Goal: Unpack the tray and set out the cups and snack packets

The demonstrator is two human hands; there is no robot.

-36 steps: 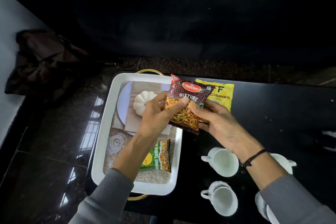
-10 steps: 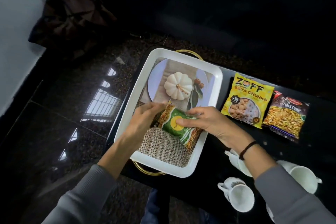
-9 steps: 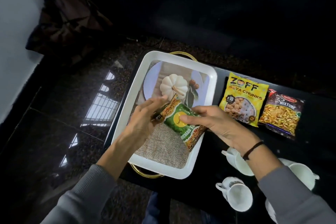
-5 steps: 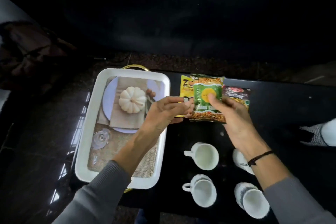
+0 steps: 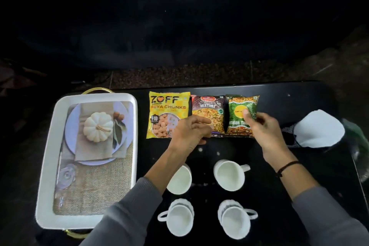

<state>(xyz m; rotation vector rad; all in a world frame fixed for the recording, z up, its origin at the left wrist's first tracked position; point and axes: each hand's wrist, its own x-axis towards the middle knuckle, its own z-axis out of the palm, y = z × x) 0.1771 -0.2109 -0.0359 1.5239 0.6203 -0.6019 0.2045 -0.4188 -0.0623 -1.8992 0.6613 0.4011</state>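
Three snack packets lie in a row on the black table (image 5: 299, 102): a yellow soya chunks packet (image 5: 165, 110), a brown mixture packet (image 5: 207, 108) and a green packet (image 5: 240, 106). My right hand (image 5: 263, 130) pinches the green packet at its lower right, thumb on its face. My left hand (image 5: 190, 134) hovers with loosely curled fingers over the lower edges of the yellow and brown packets, holding nothing. Nearer to me stand several white cups (image 5: 229, 174), one (image 5: 180, 180) partly hidden by my left forearm. The white tray (image 5: 47, 156) sits at the left.
The tray has gold handles (image 5: 97, 90) and a floor printed with a pumpkin, plate and burlap; no packets or cups are in it. A white and dark object (image 5: 319, 128) lies at the table's right end. Dark floor surrounds the table.
Both hands carried the green packet from the tray to the right and set it down beside the brown packet. My left hand has let go of it.
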